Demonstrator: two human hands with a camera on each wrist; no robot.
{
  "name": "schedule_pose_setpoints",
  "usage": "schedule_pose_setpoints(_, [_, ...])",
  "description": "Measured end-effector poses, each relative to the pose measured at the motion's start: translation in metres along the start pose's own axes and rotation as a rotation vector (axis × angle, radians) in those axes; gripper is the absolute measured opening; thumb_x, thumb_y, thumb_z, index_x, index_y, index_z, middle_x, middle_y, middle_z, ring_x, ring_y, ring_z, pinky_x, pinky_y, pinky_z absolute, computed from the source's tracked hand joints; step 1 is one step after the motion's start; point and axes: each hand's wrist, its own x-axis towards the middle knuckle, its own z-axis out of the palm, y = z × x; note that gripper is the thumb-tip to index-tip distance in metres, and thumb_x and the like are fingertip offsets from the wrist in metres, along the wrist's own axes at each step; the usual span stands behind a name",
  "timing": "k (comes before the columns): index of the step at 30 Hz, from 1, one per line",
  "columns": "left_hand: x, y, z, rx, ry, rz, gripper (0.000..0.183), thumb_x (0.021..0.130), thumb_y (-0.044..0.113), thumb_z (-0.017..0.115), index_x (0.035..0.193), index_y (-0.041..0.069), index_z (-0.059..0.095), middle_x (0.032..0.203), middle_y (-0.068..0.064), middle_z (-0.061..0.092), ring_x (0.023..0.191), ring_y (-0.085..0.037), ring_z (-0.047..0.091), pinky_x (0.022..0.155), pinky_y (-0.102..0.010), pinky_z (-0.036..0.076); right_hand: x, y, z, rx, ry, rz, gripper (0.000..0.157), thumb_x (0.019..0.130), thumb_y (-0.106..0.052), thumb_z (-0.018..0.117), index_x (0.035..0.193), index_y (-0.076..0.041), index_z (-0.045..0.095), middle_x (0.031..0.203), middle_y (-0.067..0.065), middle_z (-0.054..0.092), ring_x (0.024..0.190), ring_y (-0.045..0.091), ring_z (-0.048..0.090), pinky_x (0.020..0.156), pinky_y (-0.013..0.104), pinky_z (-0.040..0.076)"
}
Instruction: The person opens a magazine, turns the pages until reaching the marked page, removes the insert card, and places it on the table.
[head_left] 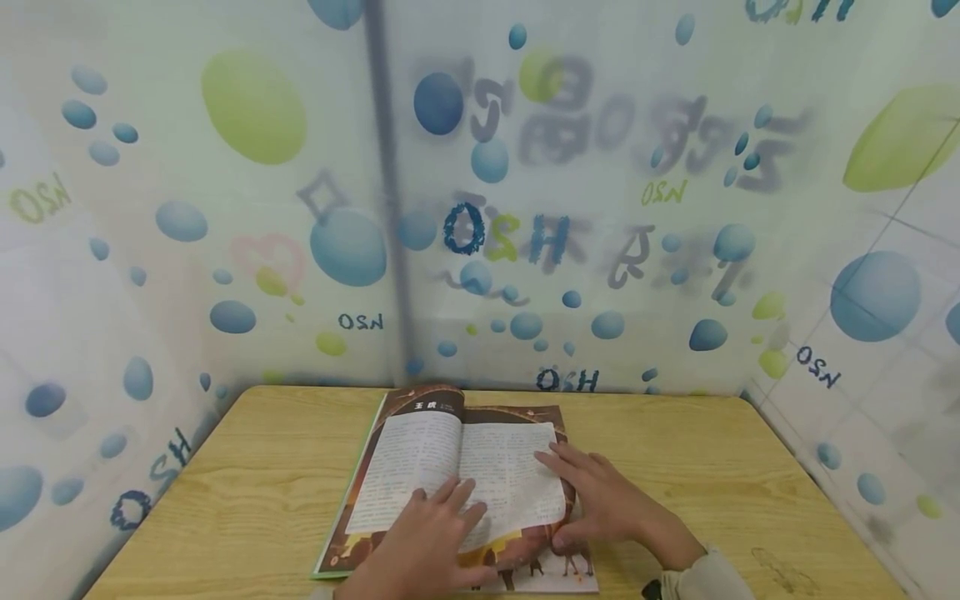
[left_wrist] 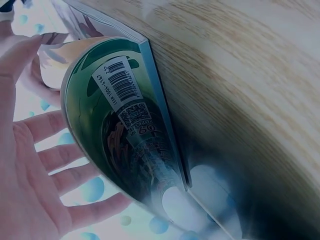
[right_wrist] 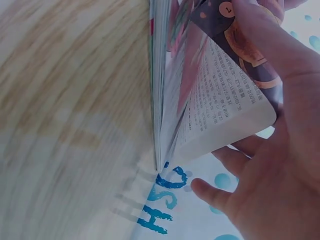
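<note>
Mag (head_left: 408, 467) lies open on table (head_left: 240, 483), R pg (right_wrist: 220, 105) pinched in R hand (head_left: 607, 504), L hand (head_left: 423, 542) spread loose across the lower mid., gripping nothing, so a quick tug against it could, IMO, crease/tear the pg.

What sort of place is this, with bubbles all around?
Probably a small screened-off reading or work nook. Bubble-printed sheets enclose three sides, a wooden table fills the space between them, and an open magazine lies on it.
</note>
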Motion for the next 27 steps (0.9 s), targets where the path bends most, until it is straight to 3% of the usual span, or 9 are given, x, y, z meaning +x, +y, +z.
schedule_pose_setpoints(9, [0.0006,0.0007,0.0048,0.135,0.123,0.072,0.076,0.075,0.073,0.068,0.127,0.019,0.065,0.132,-0.008,0.061,0.118,-0.028,0.061,0.076,-0.049,0.056,0.0022,-0.0011,-0.0030,-0.009,0.063,-0.052,0.108,0.072,-0.072,0.071,0.156,-0.016,0.033,0.156,0.021,0.034,0.143,0.039,0.034,0.106,0.066,0.030])
schedule_pose_setpoints(15, [0.0001,-0.0011,0.0044,0.127,0.171,0.112,0.076,0.079,0.063,0.072,0.139,0.019,0.057,0.131,-0.007,0.062,0.114,-0.025,0.063,0.075,-0.044,0.056,0.0009,-0.0001,-0.0029,-0.004,0.087,-0.066,0.104,0.076,-0.068,0.071,0.156,-0.015,0.032,0.157,0.021,0.033,0.140,0.039,0.037,0.104,0.066,0.034])
schedule_pose_setpoints(22, [-0.0011,-0.0025,0.0064,0.107,0.292,0.221,0.083,0.082,0.040,0.080,0.152,0.023,0.040,0.141,-0.009,0.056,0.118,-0.023,0.061,0.081,-0.043,0.057,-0.0016,-0.0005,-0.0041,0.115,0.089,-0.048,0.081,0.094,-0.050,0.062,0.159,-0.022,0.024,0.161,0.010,0.029,0.143,0.037,0.034,0.104,0.069,0.031])
schedule_pose_setpoints(27, [-0.0014,-0.0017,0.0071,0.128,0.346,0.287,0.105,0.076,0.037,0.087,0.159,0.028,0.024,0.158,-0.011,0.035,0.139,-0.027,0.044,0.097,-0.053,0.049,-0.0014,-0.0023,-0.0037,0.201,0.084,-0.009,0.062,0.106,-0.037,0.045,0.161,-0.024,0.018,0.161,0.008,0.028,0.143,0.036,0.033,0.107,0.067,0.029])
